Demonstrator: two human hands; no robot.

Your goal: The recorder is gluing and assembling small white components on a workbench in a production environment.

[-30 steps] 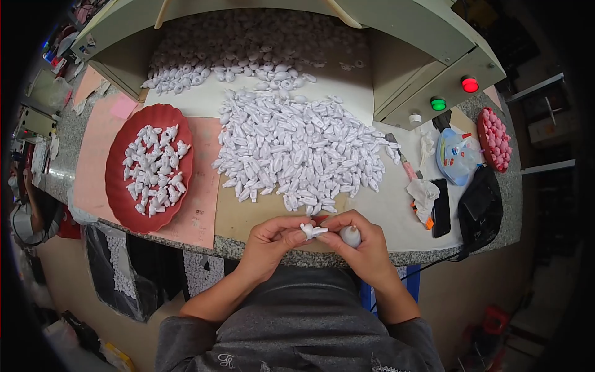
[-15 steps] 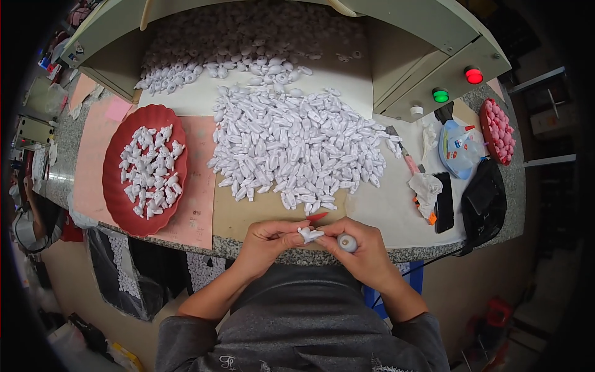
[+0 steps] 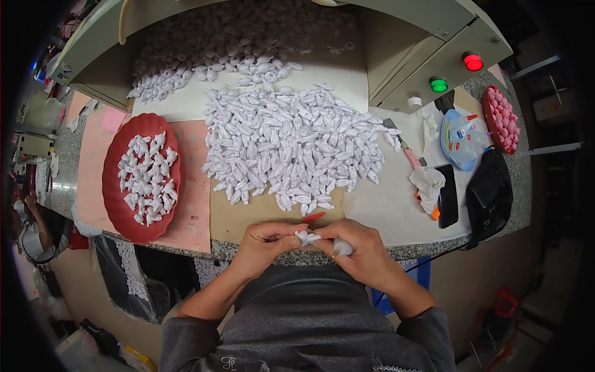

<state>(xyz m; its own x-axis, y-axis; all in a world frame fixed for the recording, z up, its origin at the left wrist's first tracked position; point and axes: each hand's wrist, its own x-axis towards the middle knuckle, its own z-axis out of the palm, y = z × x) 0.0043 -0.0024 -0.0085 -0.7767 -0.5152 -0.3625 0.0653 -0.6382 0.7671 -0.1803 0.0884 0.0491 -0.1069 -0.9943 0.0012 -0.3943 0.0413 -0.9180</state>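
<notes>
At the bench's near edge, you are pinching a small white plastic piece [image 3: 307, 237] between left hand [image 3: 263, 243] and right hand [image 3: 362, 248], its long axis lying crosswise; your right is also clasping another white piece [image 3: 342, 248].

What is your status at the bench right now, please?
Left hand and right hand pinch one small white part. Right also palms another. Pile ahead, nothing blocking.

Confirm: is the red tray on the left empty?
No, the red tray holds a scattered layer of small white pieces across its middle.
</notes>
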